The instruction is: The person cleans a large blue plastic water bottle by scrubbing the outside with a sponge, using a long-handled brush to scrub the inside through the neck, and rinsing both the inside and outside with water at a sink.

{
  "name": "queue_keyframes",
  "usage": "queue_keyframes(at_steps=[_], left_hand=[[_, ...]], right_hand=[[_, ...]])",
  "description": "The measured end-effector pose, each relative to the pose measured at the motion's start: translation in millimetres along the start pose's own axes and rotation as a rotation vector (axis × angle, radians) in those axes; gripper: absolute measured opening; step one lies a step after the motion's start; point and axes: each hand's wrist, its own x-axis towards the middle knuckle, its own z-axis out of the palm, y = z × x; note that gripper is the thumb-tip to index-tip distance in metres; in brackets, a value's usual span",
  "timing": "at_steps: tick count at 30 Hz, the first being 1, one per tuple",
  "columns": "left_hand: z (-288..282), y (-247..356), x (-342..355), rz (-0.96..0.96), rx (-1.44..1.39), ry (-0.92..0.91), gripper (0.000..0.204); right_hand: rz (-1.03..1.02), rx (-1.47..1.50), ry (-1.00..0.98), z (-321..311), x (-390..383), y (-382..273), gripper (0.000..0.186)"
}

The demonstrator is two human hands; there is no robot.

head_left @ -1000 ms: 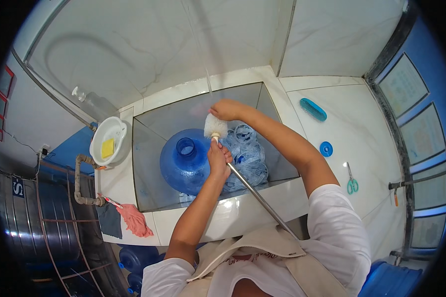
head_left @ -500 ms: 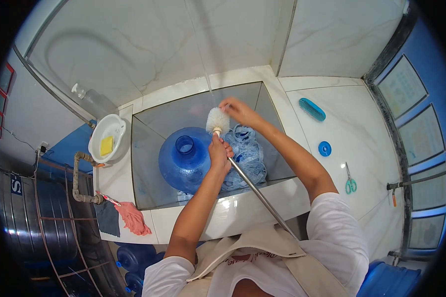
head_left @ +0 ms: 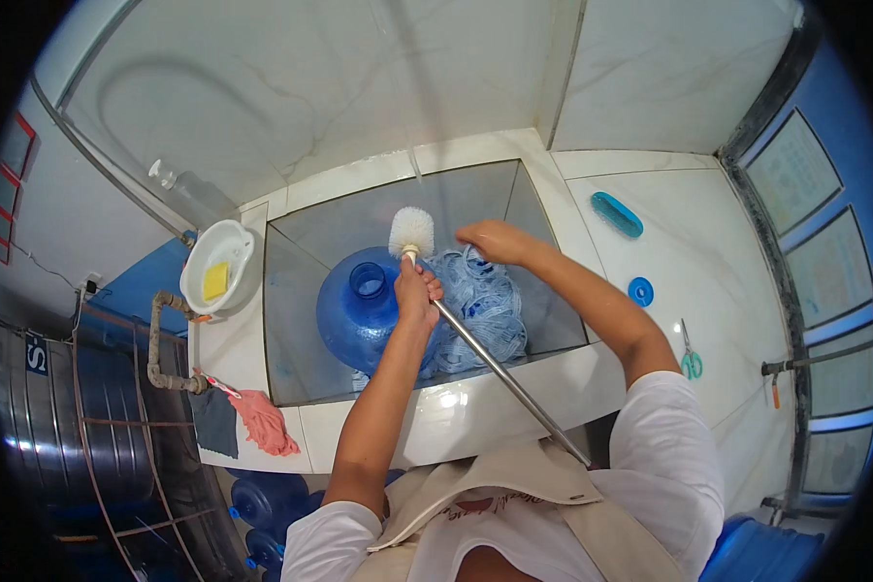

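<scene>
My left hand (head_left: 418, 293) grips a round-headed brush just below its white bristles (head_left: 412, 231). The brush's long metal handle (head_left: 502, 376) slants down right toward my apron. My right hand (head_left: 495, 242) is to the right of the bristles, apart from them, fingers bent and pressed together; whether anything is in them is hidden. A large blue water jug (head_left: 339, 315) stands in the grey sink (head_left: 296, 281), its round mouth facing up, partly behind my left hand. Beside it, below my right hand, lies a heap of pale blue, stringy, crinkled material (head_left: 490, 320).
A white basin (head_left: 247, 254) with a yellow sponge (head_left: 215, 281) sits left of the sink, near a pump bottle (head_left: 189, 189). Pink (head_left: 265, 424) and grey cloths (head_left: 213, 424) hang at the counter edge. Rightward lie a teal brush (head_left: 617, 214), blue ring (head_left: 640, 291) and scissors (head_left: 691, 354).
My right hand has left the bristles and moved right and down, over the stringy heap. The brush head has shifted slightly left, still in my left hand.
</scene>
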Motion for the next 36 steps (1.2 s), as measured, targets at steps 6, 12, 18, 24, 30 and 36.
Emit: queue_keyframes(at_steps=[6,12,18,24,30,36], left_hand=[[16,-6,-14,-0.061,0.015,-0.074,0.032],[-2,6,-12,-0.09,-0.169,-0.249,0.034],[-6,-4,3,-0.236,-0.377,-0.59,0.037],[-18,-10,20,-0.333,-0.546,-0.655,0.037],[-2,-29,24,-0.356,-0.487,-0.54,0.041],[6,-47,21,-0.324,-0.418,-0.512,0.043]], right_hand=[[0.012,-0.479,-0.246,-31,-3,70,0.017],[-0.266,-0.489,-0.33,-11,28,36,0.015],[-0.024,-0.297,-0.274,11,-10,64,0.016],[0.258,0.73,-0.648,23,-22,24,0.005],[0.216,1.489,0.326,-40,-32,24,0.023],[0.197,1.722,0.739,-69,32,-11,0.018]])
